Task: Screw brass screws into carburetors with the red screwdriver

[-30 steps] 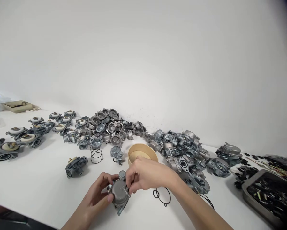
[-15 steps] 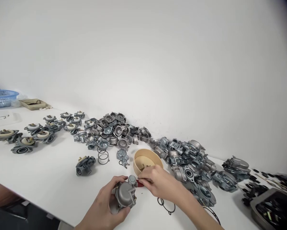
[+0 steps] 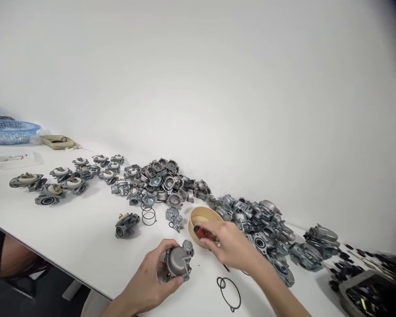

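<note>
My left hand [image 3: 148,279] is wrapped round a grey metal carburetor [image 3: 179,260], its rounded bowl facing up, just above the table. In my right hand [image 3: 232,244] is a red-handled screwdriver [image 3: 202,232] with a black end; a short dark piece of its shaft shows below the hand. Behind that hand stands a round cream bowl [image 3: 195,215] with small brass-coloured screws [image 3: 213,237] in it. Black rubber gasket rings [image 3: 239,294] lie on the table below my right hand.
Heaps of carburetor bowls [image 3: 169,182] and carburetor bodies [image 3: 250,215] line the wall. Several carburetors with white floats [image 3: 75,182] stand left, and another [image 3: 127,224] sits nearer. A blue basket [image 3: 12,132] is far left; a metal tray [image 3: 346,286] with black parts is right.
My right hand has picked up the red-handled screwdriver from the table and raised it in front of the bowl. My left hand still holds the carburetor. The view has shifted slightly left.
</note>
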Motion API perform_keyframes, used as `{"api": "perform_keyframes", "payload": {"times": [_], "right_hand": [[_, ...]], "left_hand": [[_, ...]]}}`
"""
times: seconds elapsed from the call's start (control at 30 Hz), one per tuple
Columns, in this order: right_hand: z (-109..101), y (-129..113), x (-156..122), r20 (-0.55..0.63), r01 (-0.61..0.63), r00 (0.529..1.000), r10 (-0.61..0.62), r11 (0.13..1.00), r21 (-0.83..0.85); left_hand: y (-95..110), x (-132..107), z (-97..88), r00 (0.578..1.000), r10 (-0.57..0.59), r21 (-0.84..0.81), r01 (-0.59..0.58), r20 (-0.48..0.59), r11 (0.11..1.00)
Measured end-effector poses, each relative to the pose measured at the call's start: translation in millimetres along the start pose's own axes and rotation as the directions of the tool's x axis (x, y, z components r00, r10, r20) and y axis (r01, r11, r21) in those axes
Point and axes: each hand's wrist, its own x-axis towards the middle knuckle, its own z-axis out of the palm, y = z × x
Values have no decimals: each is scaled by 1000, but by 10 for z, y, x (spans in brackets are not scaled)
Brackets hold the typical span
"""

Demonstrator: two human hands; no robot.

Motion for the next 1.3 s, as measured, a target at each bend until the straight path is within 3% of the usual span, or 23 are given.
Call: {"api": "perform_keyframes", "payload": {"times": [0.1, 0.17, 0.27, 0.33, 0.43, 0.57, 0.83, 1.07, 1.23, 1.3], "right_hand": [[-442, -15, -21, -252, 147, 963, -93, 967, 206], [-615, -60, -26, -464, 306, 873, -150, 909, 282], [-651, -154, -10, -660, 513, 716, -225, 811, 281], [-578, -206, 20, -681, 578, 676, -281, 776, 254], [-447, -230, 84, -662, 599, 678, -319, 762, 246], [-353, -200, 165, -692, 595, 671, -266, 750, 288], [-281, -211, 223, -634, 628, 717, -290, 664, 406], [-297, -195, 204, -591, 614, 746, -308, 663, 428], [-365, -187, 123, -449, 580, 814, -369, 556, 595], [-372, -186, 117, -465, 590, 806, -365, 554, 588]], "left_hand": [[-6, 11, 8, 1000, 2, -18, -2, -4, 1000], [-40, 12, 15, 1000, -3, -19, 3, -21, 1000], [-102, 4, 15, 999, -17, -25, 16, -30, 1000], [-132, -4, 5, 1000, -23, -33, 22, -14, 999], [-154, -7, -17, 999, -50, -2, 50, 2, 999], [-167, -1, -20, 998, -60, 27, 60, -2, 998], [-138, -13, 39, 996, -58, 0, 59, -64, 998], [-157, -38, 35, 995, -58, 16, 59, -79, 998], [-144, -36, 30, 996, -75, -17, 75, -54, 997], [-138, -28, 29, 997, -69, -19, 68, -47, 997]]}}
